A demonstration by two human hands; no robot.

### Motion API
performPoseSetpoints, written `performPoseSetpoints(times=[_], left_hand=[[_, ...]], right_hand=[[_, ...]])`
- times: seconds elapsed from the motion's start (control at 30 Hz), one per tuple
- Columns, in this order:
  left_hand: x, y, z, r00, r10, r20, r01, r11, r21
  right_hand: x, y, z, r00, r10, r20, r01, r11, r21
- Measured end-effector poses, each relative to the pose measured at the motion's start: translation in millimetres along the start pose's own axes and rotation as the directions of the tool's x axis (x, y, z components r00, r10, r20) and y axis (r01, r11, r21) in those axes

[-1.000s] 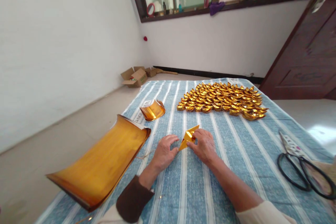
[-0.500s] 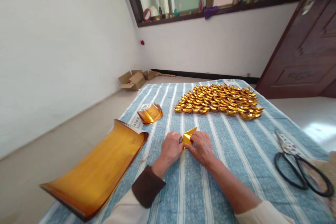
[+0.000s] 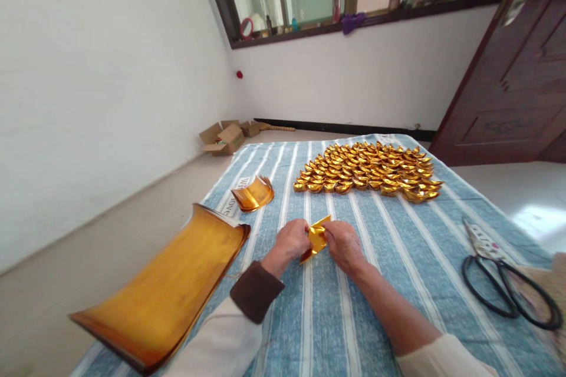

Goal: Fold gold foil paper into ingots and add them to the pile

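Between my two hands is a small piece of gold foil paper [image 3: 317,239], partly folded, with one pointed corner toward the far right and another toward me. My left hand [image 3: 292,239] pinches its left side, fingers closed. On the right side my right hand [image 3: 345,244] grips it, the fingertips partly hidden behind the knuckles. Beyond my hands, many folded gold paper ingots [image 3: 367,168] stand in packed rows on the striped cloth [image 3: 283,330]. A short stack of small curled gold sheets [image 3: 253,194] lies to the far left of my hands.
A large stack of gold paper sheets [image 3: 163,288] lies along the left edge. Black-handled scissors [image 3: 495,277] lie at the right. Open cardboard boxes [image 3: 225,138] sit on the floor beyond the table. A brown door [image 3: 508,82] stands at the far right.
The gold paper between my hands has turned and shows more of its surface, with a corner now pointing toward me. My fingers have shifted along its sides.
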State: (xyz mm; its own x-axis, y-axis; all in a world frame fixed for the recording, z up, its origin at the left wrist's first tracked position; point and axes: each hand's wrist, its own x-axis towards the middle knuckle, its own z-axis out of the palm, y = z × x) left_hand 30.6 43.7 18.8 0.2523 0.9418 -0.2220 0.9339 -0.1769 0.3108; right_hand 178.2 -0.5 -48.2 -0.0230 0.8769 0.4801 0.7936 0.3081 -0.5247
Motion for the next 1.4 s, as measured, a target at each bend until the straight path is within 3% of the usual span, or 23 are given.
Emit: performPoseSetpoints(times=[0.3, 0.47, 0.57, 0.67, 0.73, 0.8, 0.9, 1.0, 1.1, 1.2, 1.3, 1.4], left_hand=[[4, -3, 1.7, 0.998, 0.016, 0.059, -0.009, 0.994, -0.112], [-5, -3, 1.4, 0.998, 0.061, 0.027, -0.058, 0.991, -0.121], [-11, 1, -1.7, 0.994, 0.108, -0.001, -0.107, 0.988, -0.11], [-18, 8, -7.5, 0.986, 0.156, -0.059, -0.16, 0.984, -0.075], [-21, 10, -11.2, 0.959, 0.231, -0.164, -0.227, 0.973, 0.044], [-24, 9, -12.9, 0.9, 0.352, -0.256, -0.305, 0.93, 0.207], [-28, 1, -8.9, 0.773, 0.557, -0.304, -0.441, 0.816, 0.374], [-33, -11, 3.0, 0.657, 0.687, -0.312, -0.539, 0.716, 0.444], [-39, -22, 17.8, 0.591, 0.75, -0.295, -0.547, 0.642, 0.537], [-44, -28, 30.0, 0.517, 0.789, -0.331, -0.565, 0.605, 0.56], [-46, -30, 37.3, 0.507, 0.776, -0.375, -0.57, 0.628, 0.53], [-47, -30, 40.4, 0.556, 0.732, -0.394, -0.565, 0.68, 0.467]], right_hand=[[0, -1, 1, 0.996, 0.044, -0.079, -0.038, 0.997, 0.072], [2, 4, 1, 0.954, 0.249, -0.167, -0.201, 0.945, 0.258], [6, 6, -6, 0.915, 0.391, -0.094, -0.3, 0.82, 0.488], [10, 6, -17, 0.901, 0.421, 0.104, -0.351, 0.565, 0.747], [13, 4, -24, 0.9, 0.386, 0.204, -0.373, 0.437, 0.818], [14, 3, -30, 0.905, 0.375, 0.201, -0.352, 0.396, 0.848], [14, 4, -35, 0.908, 0.383, 0.17, -0.336, 0.425, 0.84], [12, 8, -39, 0.928, 0.318, 0.193, -0.338, 0.501, 0.797], [9, 11, -43, 0.965, 0.155, 0.212, -0.261, 0.66, 0.704], [7, 11, -48, 0.963, -0.027, 0.267, -0.145, 0.783, 0.605], [5, 10, -52, 0.934, -0.121, 0.336, -0.09, 0.832, 0.548], [4, 12, -54, 0.924, -0.126, 0.362, -0.038, 0.909, 0.415]])
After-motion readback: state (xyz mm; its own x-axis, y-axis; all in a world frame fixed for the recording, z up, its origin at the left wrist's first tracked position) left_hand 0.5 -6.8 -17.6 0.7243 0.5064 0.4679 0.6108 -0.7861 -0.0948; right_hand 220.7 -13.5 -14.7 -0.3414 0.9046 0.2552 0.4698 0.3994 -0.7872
